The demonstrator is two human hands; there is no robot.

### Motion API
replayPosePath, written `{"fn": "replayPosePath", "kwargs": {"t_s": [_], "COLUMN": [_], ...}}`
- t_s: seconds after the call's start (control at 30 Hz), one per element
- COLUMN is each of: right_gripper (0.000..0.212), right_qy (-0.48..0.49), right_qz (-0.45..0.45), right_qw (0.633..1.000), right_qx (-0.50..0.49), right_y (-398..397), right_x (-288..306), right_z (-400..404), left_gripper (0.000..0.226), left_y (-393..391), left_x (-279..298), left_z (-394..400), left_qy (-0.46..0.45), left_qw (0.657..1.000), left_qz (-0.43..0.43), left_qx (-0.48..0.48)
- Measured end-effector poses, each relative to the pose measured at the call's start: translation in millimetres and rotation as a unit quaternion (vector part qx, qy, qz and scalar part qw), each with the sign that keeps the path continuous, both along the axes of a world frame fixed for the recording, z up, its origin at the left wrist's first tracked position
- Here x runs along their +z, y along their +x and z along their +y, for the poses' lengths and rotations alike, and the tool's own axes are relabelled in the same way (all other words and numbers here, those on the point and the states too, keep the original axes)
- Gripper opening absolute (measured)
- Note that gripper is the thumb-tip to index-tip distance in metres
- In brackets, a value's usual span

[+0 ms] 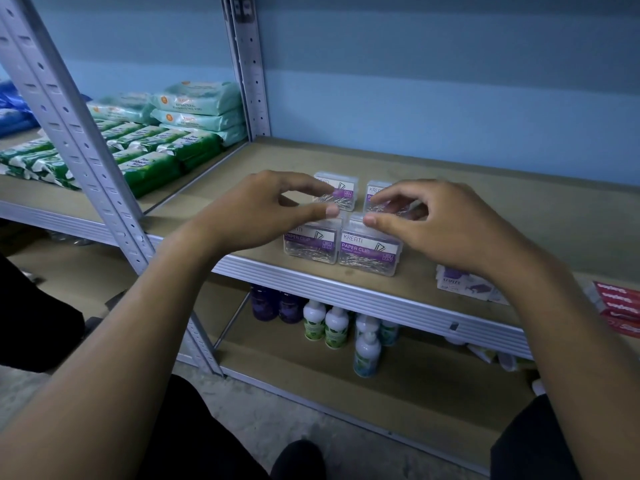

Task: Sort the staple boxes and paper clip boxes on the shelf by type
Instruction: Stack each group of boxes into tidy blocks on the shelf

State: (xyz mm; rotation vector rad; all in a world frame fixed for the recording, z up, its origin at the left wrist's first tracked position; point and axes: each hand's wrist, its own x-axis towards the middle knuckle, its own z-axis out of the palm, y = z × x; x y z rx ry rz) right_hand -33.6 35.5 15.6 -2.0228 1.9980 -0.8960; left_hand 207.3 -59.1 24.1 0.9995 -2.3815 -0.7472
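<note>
Hovering over four clip boxes [341, 223] set two by two, the left hand [263, 209] and right hand [436, 223] keep fingers loosely spread, gripping nothing. Two near boxes lie below the thumbs at the shelf [485, 209] edge; two far ones sit partly hidden under the fingertips. Right of the right wrist, staple boxes [467, 282] are half covered, count unclear. Bare board lies beyond.

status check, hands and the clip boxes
Left hand and right hand open, hovering over four paper clip boxes set two by two. Staple boxes apart at right, near shelf edge. Nothing in the way.
</note>
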Motion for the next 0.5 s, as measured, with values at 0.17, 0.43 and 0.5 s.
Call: {"fn": "replayPosePath", "kwargs": {"t_s": [0.17,0.43,0.5], "right_gripper": [0.03,0.033,0.032], "right_qy": [-0.066,-0.075,-0.067], "right_qz": [-0.016,-0.001,0.0], "right_qw": [0.998,0.996,0.996], "right_qx": [-0.016,-0.056,-0.06], "right_y": [-1.0,-9.0,-10.9], "right_x": [-4.7,-13.0,-15.3], "right_z": [-7.0,-21.9,-25.5], "left_gripper": [0.034,0.047,0.049], "left_y": [-10.4,-24.3,-27.8], "left_x": [-4.0,-16.3,-18.1], "left_z": [-14.8,-42.6,-47.6], "left_qy": [0.001,0.048,0.057], "left_qw": [0.997,0.992,0.991], "left_qz": [0.064,0.105,0.113], "left_qx": [0.031,0.048,0.044]}}
